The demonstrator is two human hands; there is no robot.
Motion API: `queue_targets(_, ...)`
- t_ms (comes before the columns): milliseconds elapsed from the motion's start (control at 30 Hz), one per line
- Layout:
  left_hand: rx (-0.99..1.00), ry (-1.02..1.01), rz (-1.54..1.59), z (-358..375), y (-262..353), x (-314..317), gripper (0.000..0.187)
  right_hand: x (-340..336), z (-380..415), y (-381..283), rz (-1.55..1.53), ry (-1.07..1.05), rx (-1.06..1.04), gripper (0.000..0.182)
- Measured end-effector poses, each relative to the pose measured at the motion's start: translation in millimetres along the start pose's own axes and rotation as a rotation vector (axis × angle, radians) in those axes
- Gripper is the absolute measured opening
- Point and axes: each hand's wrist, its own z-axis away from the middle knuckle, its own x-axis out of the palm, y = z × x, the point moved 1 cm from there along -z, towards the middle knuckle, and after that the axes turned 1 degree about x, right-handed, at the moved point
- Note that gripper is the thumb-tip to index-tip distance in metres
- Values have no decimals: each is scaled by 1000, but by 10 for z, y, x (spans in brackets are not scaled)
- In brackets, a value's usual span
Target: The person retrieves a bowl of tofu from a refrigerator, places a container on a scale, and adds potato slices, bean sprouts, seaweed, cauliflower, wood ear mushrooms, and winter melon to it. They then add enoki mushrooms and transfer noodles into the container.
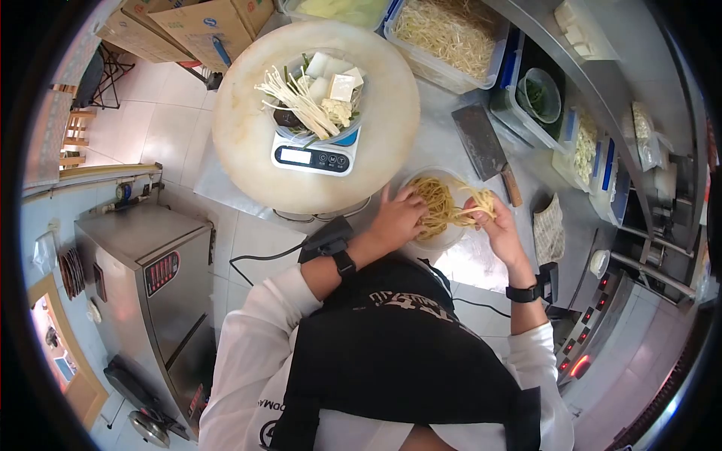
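A translucent round bowl (456,239) of yellow noodles (435,197) stands on the metal counter in front of me. My left hand (400,218) reaches over its left rim, with curled fingers closed on noodles inside. On the other side, my right hand (490,225) pinches a small bundle of noodles (481,201) at the right rim, and strands trail from it toward the bowl. Beyond my left hand, a digital scale (312,158) rests on a round chopping board (241,150). A clear bowl on the scale holds enoki mushrooms (301,101), tofu (341,87) and other vegetables.
A cleaver (481,143) lies on the counter right of the chopping board. Tubs line the back and right, one full of bean sprouts (451,37). A folded cloth (549,229) is at the right. Cardboard boxes (203,30) and a steel cabinet (143,278) stand left.
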Motion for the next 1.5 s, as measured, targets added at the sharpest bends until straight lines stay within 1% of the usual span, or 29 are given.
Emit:
queue_targets(67, 17, 11, -27, 2, -41, 48, 30, -46, 28, -185, 18, -1, -58, 19)
queue_targets(133, 30, 30, -53, 1, -77, 98, 31, -77, 53, -444, -122, 103, -118, 20)
queue_targets(167, 45, 15, -65, 0, -83, 105, 34, -143, 67, -566, -139, 93, -113, 25)
queue_targets(200, 55, 5, -79, 2, -89, 106, 37, -145, 76, -716, -128, 80, -121, 25)
queue_targets(333, -19, 24, -7, 114, -27, -34, 42, 0, -115, -1444, -135, 77, -341, 31)
queue_targets(367, 38, 65, 97, 210, 20, -158, 42, 139, -223, -1587, -134, 119, -476, 30)
queue_targets(400, 97, 103, 203, 299, 51, -286, 42, 259, -312, -1756, -143, 88, -545, 29)
queue_targets(433, 107, 97, 245, 399, 45, -433, 38, 368, -404, -1893, -161, 66, -572, 28)
queue_targets(467, 100, 108, 244, 512, 25, -574, 38, 482, -507, -1990, -180, 46, -598, 27)
queue_targets(533, -12, 25, 532, 755, -67, -800, 27, 769, -776, -2043, -254, 69, -616, 26)
queue_targets(567, -15, 37, 532, 890, -132, -877, 27, 869, -946, -1999, -265, -2, -625, 26)
queue_targets(600, -63, 151, 515, 1040, -206, -946, 26, 1038, -1103, -1937, -223, 63, -628, 26)
queue_targets(633, -112, 262, 499, 1185, -275, -999, 25, 1122, -1271, -1808, -34, 133, -591, 25)
queue_targets(667, -116, 268, 501, 1321, -333, -1030, 25, 1177, -1391, -1737, 323, 149, -560, 27)
queue_targets(700, -221, 330, 538, 1455, -398, -1056, 24, 1230, -1472, -1700, 678, 163, -518, 30)
queue_targets(733, -326, 391, 574, 1571, -455, -1078, 24, 1305, -1486, -1692, 679, 156, -518, 30)
queue_targets(800, -380, 431, 615, 1771, -530, -1106, 24, 1488, -1449, -1661, 1024, 199, -732, 42)
queue_targets(833, -429, 466, 654, 1825, -554, -1115, 23, 1525, -1500, -1522, 1079, 144, -678, 53)
queue_targets(867, -433, 463, 657, 1842, -567, -1122, 23, 1588, -1535, -1434, 1078, 140, -673, 53)
queue_targets(933, -518, 485, 762, 1874, -584, -1122, 22, 1715, -1558, -1322, 1100, 162, -700, 56)
queue_targets(1067, -463, 538, 747, 1716, -560, -1198, 22, 1724, -1416, -1501, 1122, 136, -685, 58)
queue_targets(1133, -373, 553, 706, 1626, -507, -1293, 24, 1584, -1199, -1726, 994, 18, -710, 52)
queue_targets(1167, -375, 549, 707, 1602, -498, -1330, 24, 1457, -1144, -1699, 993, 19, -707, 52)
queue_targets(1233, -401, 483, 749, 1572, -486, -1363, 22, 1103, -1008, -1621, 813, 102, -686, 33)
queue_targets(1300, -409, 471, 744, 1562, -504, -1346, 22, 776, -894, -1187, 526, 210, -387, 15)
queue_targets(1367, -418, 462, 739, 1555, -513, -1309, 22, 502, -799, -482, 495, 202, -75, 8)
queue_targets(1433, -439, 404, 730, 1546, -508, -1239, 22, 435, -623, 222, 683, 74, -2, 11)
queue_targets(1467, -446, 401, 729, 1536, -494, -1205, 22, 495, -553, 385, 679, 69, 2, 11)
queue_targets(1500, -440, 389, 736, 1520, -470, -1167, 22, 604, -483, 498, 815, 126, -152, 13)
